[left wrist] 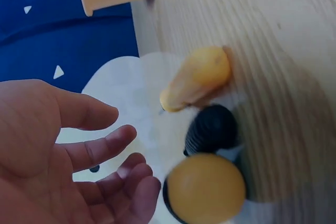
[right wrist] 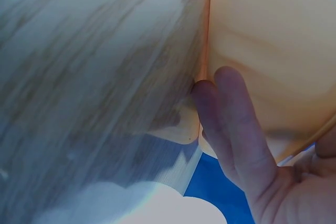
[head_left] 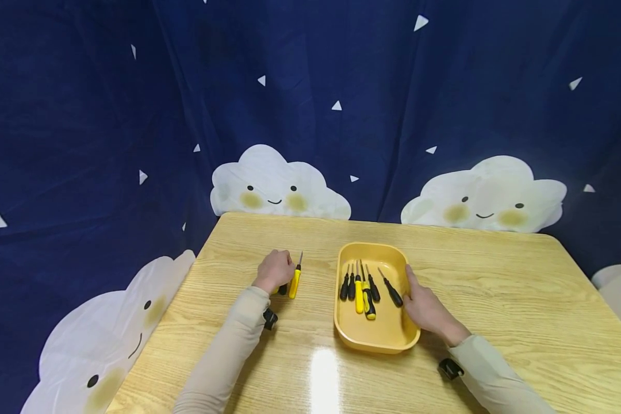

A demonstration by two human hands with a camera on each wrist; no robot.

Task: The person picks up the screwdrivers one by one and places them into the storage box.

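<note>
On the left of the table, my left hand (head_left: 276,269) is over loose screwdrivers, its fingers parted and loosely bent with nothing between them in the left wrist view. Just beside it lies a yellow-handled screwdriver (head_left: 294,283), tip pointing away. The left wrist view shows the handle ends near the fingertips: a yellow one (left wrist: 202,74), a black one (left wrist: 212,127) and a yellow-and-black one (left wrist: 206,188). My right hand (head_left: 428,307) holds the right wall of a yellow-orange tray (head_left: 354,339), thumb at the rim and fingers (right wrist: 239,121) along the outside.
Inside the tray lie several screwdrivers: black-handled ones (head_left: 391,293) plus a yellow-handled one (head_left: 359,296) and a yellow-and-black one (head_left: 368,302). The wooden table (head_left: 497,287) extends to both sides. A dark blue curtain (head_left: 300,57) with clouds hangs behind and to the left.
</note>
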